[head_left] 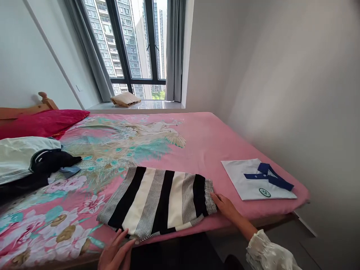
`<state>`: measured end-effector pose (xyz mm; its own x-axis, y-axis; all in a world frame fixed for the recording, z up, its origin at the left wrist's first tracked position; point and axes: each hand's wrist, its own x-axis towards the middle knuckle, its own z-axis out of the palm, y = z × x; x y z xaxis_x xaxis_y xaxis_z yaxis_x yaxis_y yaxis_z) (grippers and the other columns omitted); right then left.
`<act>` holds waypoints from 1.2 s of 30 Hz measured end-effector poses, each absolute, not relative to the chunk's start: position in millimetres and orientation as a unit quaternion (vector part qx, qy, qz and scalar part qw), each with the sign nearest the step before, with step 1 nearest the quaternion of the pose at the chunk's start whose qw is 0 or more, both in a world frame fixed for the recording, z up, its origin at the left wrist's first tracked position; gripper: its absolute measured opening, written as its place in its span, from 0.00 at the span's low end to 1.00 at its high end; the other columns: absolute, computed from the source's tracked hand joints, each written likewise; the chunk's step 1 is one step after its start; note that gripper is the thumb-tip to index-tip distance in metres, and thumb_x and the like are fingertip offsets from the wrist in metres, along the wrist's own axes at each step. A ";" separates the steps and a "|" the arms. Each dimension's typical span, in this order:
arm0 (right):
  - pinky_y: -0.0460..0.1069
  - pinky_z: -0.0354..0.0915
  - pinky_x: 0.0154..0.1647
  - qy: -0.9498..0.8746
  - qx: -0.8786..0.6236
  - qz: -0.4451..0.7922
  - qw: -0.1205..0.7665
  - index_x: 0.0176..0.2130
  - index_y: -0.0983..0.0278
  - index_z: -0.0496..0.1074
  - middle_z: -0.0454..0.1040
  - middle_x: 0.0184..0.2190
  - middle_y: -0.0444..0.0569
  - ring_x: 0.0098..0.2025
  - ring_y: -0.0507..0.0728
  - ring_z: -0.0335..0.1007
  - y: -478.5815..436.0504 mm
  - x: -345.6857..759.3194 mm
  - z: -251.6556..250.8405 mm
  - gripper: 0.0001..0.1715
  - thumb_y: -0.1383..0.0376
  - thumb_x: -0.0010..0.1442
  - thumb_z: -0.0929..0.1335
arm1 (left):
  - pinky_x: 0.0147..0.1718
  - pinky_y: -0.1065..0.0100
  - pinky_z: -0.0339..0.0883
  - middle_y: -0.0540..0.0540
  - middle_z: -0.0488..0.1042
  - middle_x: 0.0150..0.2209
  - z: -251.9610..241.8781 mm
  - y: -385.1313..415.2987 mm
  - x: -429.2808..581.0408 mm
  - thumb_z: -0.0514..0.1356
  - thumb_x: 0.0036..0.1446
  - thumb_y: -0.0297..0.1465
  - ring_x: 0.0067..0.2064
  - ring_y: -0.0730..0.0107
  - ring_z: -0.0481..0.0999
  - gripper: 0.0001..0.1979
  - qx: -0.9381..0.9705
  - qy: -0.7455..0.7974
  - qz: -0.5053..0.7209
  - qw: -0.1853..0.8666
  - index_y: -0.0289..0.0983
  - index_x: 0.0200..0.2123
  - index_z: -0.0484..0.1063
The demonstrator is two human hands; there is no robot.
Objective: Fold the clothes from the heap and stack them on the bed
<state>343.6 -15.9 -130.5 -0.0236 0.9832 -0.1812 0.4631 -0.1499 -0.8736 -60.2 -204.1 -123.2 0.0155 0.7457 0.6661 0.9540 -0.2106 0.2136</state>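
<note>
Lying flat at the near edge of the bed, the left hand (116, 252) has its fingers straight and close together, the tips touching the near hem of a folded black-and-white striped garment (157, 200); nothing is pinched. The right hand (225, 206), palm down and fingers extended, rests on the sheet with its fingertips against the garment's right end, gripping nothing; a white ruffled sleeve (270, 255) covers the wrist behind it. The striped garment lies between the two hands, folded into a rough rectangle, stripes running away from the person, flat on a pink floral bed sheet (202, 146). To the right of the right hand, apart from it, lies a folded white polo shirt (247, 180) with a dark blue collar and a round green badge, near the bed's right edge. Beyond and to the left of the left hand, well apart, is a loose pile of clothes (28, 161), pale green, white and black. Farther off on that side lies a red pillow (42, 122) against a wooden headboard (46, 100). Beyond both hands, past the far edge of the bed, a tan folded item (125, 99) sits on the window sill (157, 105), under a dark-framed window (132, 41) with a grey curtain (174, 48) on its right.
</note>
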 end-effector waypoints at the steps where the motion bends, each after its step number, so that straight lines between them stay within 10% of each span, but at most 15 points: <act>1: 0.56 0.64 0.49 -0.563 -0.634 0.442 0.294 0.29 0.64 0.73 0.77 0.31 0.54 0.41 0.64 0.72 -10.1 337.6 -126.4 0.27 0.43 0.52 0.65 | 0.47 0.51 0.72 0.47 0.73 0.51 -119.1 -196.4 -52.9 0.56 0.55 0.29 0.54 0.54 0.72 0.13 -0.702 -0.605 -0.347 0.142 0.48 0.43 0.72; 16: 0.53 0.70 0.36 -0.403 -0.555 0.598 0.413 0.39 0.67 0.70 0.77 0.32 0.51 0.34 0.61 0.75 0.7 320.2 -141.1 0.23 0.61 0.41 0.70 | 0.61 0.50 0.52 0.48 0.61 0.62 -89.2 -58.7 59.8 0.45 0.62 0.28 0.65 0.62 0.56 0.21 -0.789 -0.592 -0.153 -0.058 0.43 0.56 0.65; 25: 0.54 0.69 0.41 -0.378 -0.494 0.640 0.451 0.45 0.65 0.70 0.77 0.40 0.52 0.41 0.63 0.74 -6.4 324.6 -146.4 0.27 0.60 0.43 0.72 | 0.61 0.38 0.27 0.44 0.43 0.69 -121.8 -1.1 86.0 0.51 0.53 0.54 0.68 0.48 0.38 0.39 -0.754 -0.644 -0.099 -0.081 0.47 0.65 0.49; 36: 0.54 0.69 0.45 -0.394 -0.542 0.590 0.451 0.41 0.66 0.73 0.78 0.39 0.53 0.44 0.63 0.74 6.6 324.9 -153.1 0.27 0.50 0.48 0.71 | 0.63 0.46 0.37 0.44 0.49 0.67 -111.6 -2.2 119.3 0.49 0.61 0.39 0.68 0.61 0.43 0.24 -0.784 -0.595 -0.162 -0.064 0.44 0.60 0.59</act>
